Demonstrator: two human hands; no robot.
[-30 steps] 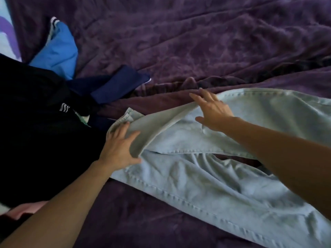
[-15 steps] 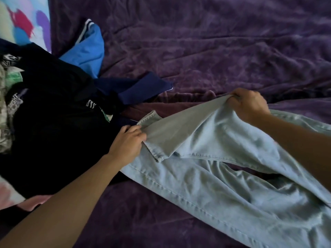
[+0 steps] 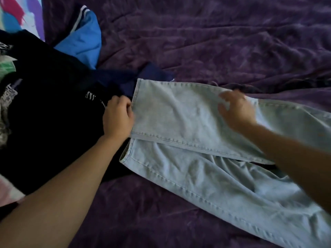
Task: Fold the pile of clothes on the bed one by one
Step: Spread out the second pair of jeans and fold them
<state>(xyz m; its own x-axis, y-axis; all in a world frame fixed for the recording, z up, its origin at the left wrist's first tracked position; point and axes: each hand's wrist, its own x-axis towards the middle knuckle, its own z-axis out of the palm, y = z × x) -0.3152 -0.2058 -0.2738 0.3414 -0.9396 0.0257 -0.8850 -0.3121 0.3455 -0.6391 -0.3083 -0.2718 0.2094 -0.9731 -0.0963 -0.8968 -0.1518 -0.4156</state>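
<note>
A pair of light blue jeans [image 3: 206, 176] lies spread on the purple bed cover [image 3: 215, 42], legs pointing left. The upper leg [image 3: 179, 113] lies flat, partly over the lower one. My left hand [image 3: 118, 117] pinches the hem edge of that upper leg, fingers curled. Blurred by motion, my right hand [image 3: 236, 110] rests on the far edge of the same leg with fingers spread. The pile of clothes sits at the left: a black garment [image 3: 44, 113] on top, a bright blue one [image 3: 80, 42] behind it and a navy one [image 3: 148, 74] touching the jeans' hem.
A grey patterned garment [image 3: 7, 99] and a pink one [image 3: 7, 192] show at the left edge. A colourful printed fabric [image 3: 18, 15] fills the top left corner. Rumpled purple cover stretches behind and in front of the jeans.
The twisted upper leg has been turned over and laid flat with its hem squared. My right hand has let go of its bunched grip and spread out; my left hand still holds the hem.
</note>
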